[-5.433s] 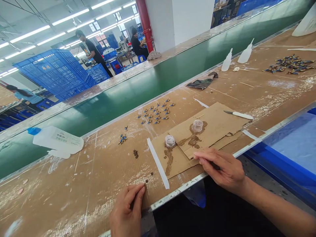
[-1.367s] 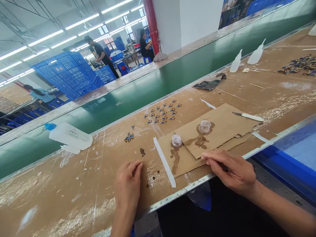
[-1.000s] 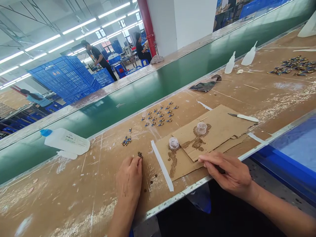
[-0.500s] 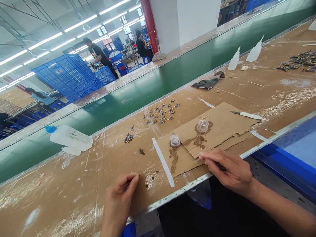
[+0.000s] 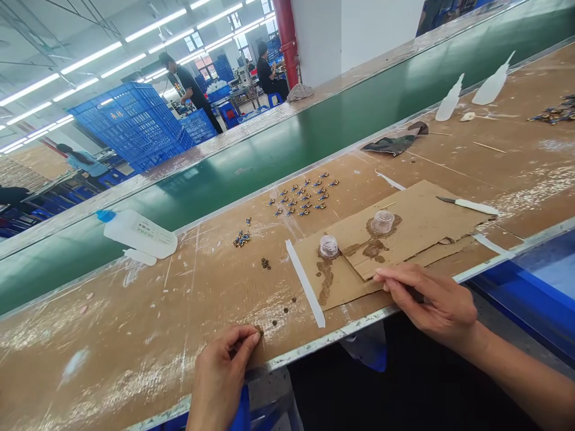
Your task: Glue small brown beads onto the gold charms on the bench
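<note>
My left hand (image 5: 220, 368) is closed low over the cardboard-covered table, near its front edge. Thumb and forefinger pinch a small dark round piece (image 5: 259, 330). Three similar dark pieces lie in a slanting row beyond the fingertips, and a small cluster of them (image 5: 266, 263) sits farther back. My right hand (image 5: 433, 305) is closed in a pinch over the near edge of a cardboard sheet (image 5: 417, 224); what its fingers hold, if anything, is too small to tell. Two clear small cups (image 5: 383, 222) stand amid wet stains on the cardboard. Several blue-and-gold small parts (image 5: 305, 196) lie spread behind.
A white-handled knife (image 5: 474, 206) lies on the cardboard's right end. A large bottle with a blue cap (image 5: 141, 233) lies at left. Two nozzle bottles (image 5: 450, 99) and a camouflage cloth (image 5: 395, 140) are at the back. Beyond the green belt (image 5: 269, 149), people work near blue crates (image 5: 130, 123).
The view has shifted slightly. My left hand has come nearer the table's front edge, and the dark piece now shows at its fingertips, in line with the row. My right hand keeps its pinch.
</note>
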Demonstrator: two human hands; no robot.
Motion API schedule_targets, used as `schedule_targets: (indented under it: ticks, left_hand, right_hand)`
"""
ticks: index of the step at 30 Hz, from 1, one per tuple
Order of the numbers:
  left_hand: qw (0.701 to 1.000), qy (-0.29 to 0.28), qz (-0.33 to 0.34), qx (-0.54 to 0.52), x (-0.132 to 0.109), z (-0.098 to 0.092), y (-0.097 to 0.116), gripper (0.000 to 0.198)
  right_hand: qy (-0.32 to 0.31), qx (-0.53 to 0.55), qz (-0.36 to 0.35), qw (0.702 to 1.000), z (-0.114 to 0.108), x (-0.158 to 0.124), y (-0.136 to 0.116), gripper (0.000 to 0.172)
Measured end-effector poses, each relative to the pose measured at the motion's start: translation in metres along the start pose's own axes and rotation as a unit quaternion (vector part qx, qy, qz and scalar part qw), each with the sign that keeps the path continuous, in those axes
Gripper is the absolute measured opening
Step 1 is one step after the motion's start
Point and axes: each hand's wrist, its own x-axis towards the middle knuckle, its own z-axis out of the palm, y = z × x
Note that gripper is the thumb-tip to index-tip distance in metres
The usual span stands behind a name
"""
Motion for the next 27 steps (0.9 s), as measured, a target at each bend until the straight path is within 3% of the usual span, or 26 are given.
schedule_targets:
  ticks: [5, 9, 15, 27]
  left_hand:
    - [0.997, 0.068, 0.042, 0.001, -0.011, 0.004, -0.010, 0.029]
    - [0.996, 0.073, 0.055, -0.001, -0.022, 0.010, -0.022, 0.031]
    - [0.989, 0.137, 0.057, -0.010, -0.034, 0.021, -0.018, 0.033]
    - [0.989, 0.139, 0.045, 0.002, -0.033, 0.026, -0.013, 0.035]
  right_hand:
    - [0.002, -0.003, 0.005, 1.000, 0.000, 0.001, -0.001, 0.035]
    - [0.003, 0.000, 0.011, 1.000, 0.001, -0.001, -0.001, 0.035]
    - [-0.004, 0.002, 0.018, 1.000, 0.001, -0.003, 0.000, 0.038]
    - [0.004, -0.002, 0.018, 1.000, 0.002, -0.001, -0.002, 0.037]
